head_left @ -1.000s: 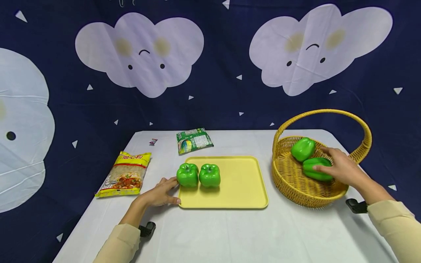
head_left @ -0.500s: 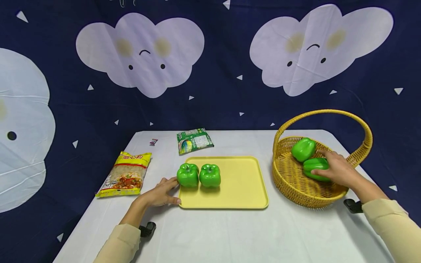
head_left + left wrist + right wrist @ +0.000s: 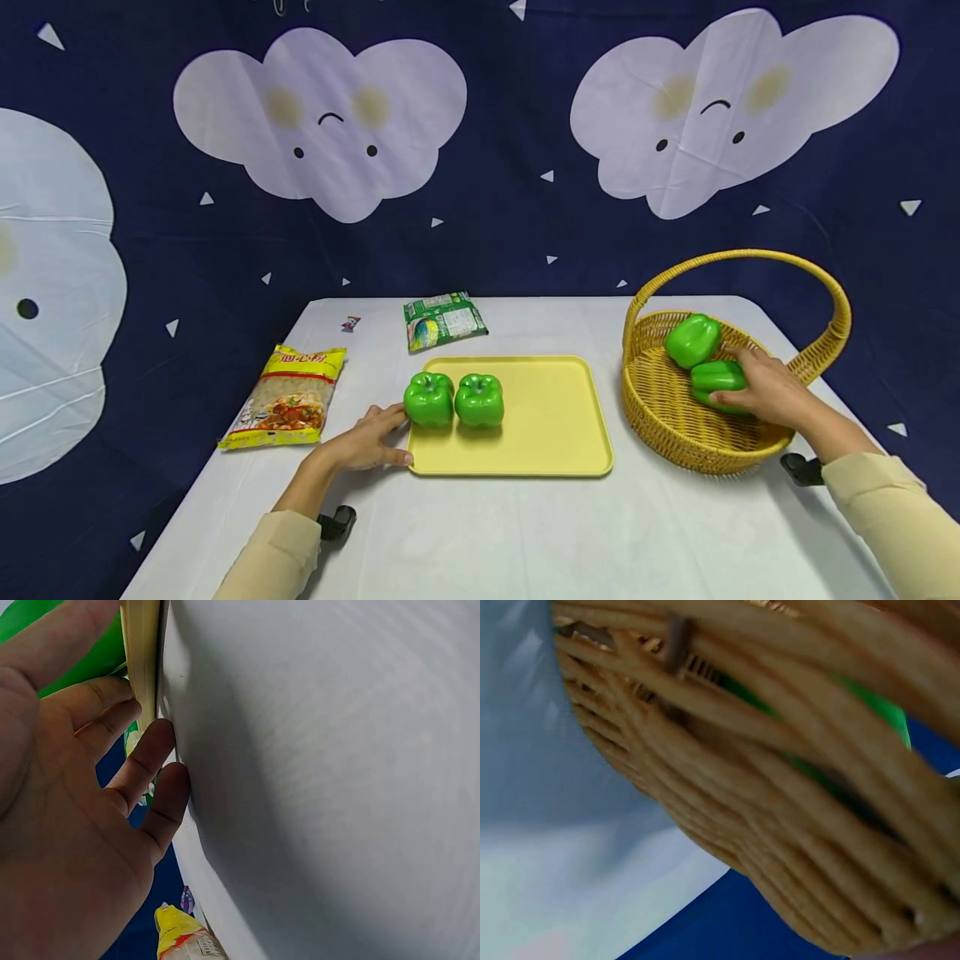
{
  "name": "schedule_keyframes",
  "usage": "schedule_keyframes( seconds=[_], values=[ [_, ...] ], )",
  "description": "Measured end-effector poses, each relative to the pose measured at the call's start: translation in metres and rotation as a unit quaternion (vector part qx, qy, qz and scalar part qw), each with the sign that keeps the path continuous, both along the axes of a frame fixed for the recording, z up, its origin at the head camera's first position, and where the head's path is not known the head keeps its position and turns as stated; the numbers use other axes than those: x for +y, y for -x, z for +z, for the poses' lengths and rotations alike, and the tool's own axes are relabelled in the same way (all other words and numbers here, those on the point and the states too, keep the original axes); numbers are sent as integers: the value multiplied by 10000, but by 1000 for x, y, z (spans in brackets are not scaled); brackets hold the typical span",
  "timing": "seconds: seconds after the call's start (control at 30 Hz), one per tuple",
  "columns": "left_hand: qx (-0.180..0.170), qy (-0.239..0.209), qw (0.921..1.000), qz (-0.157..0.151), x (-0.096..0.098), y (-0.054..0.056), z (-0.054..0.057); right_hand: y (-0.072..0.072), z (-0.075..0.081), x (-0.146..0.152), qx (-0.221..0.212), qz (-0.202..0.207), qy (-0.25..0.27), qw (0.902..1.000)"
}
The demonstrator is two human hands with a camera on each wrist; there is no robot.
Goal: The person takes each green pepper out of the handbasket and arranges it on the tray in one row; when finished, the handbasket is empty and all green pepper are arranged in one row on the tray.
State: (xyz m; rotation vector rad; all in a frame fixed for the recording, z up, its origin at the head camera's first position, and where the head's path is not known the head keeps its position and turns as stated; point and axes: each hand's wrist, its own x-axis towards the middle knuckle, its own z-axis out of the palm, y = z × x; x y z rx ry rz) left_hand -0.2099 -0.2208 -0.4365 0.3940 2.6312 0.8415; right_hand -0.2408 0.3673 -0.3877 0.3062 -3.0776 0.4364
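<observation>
In the head view, my right hand (image 3: 768, 389) reaches over the rim of the wicker basket (image 3: 671, 437) and grips a green bell pepper (image 3: 716, 382), thumb on the near side and fingers beyond. Another green bell pepper (image 3: 692, 340) lies behind it. The basket's weave (image 3: 735, 795) hides most of this hold in the right wrist view. My left hand (image 3: 363, 443) rests at the left edge of a yellow tray (image 3: 555, 417), its fingers extended. Two green bell peppers, one (image 3: 429, 400) at the edge and one (image 3: 480, 402) beside it, stand on the tray's left side.
A yellow noodle packet (image 3: 288, 400) lies left of the tray. Behind the tray is a green packet (image 3: 444, 322), and a tiny wrapped sweet (image 3: 350, 323) sits further left. The basket's tall handle (image 3: 738, 253) arches over its opening. A dark cloud-print cloth (image 3: 517, 242) hangs behind.
My right hand has shifted slightly left and closed round the nearer pepper in the basket. The left hand and the tray have stayed still.
</observation>
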Motion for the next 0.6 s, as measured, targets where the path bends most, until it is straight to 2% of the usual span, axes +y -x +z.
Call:
schedule_keyframes(
  seconds=[0.1, 0.33, 0.6],
  values=[
    [1, -11, 10000, -10, 0, -1, 1, -1, -1, 0, -57, 45, 101, 9999],
    [237, -5, 9995, -204, -1, -1, 2, -3, -4, 0, -161, 213, 283, 9992],
    [248, -30, 9994, -251, -1, -1, 2, -5, -6, -2, -223, 333, 358, 9986]
  ],
)
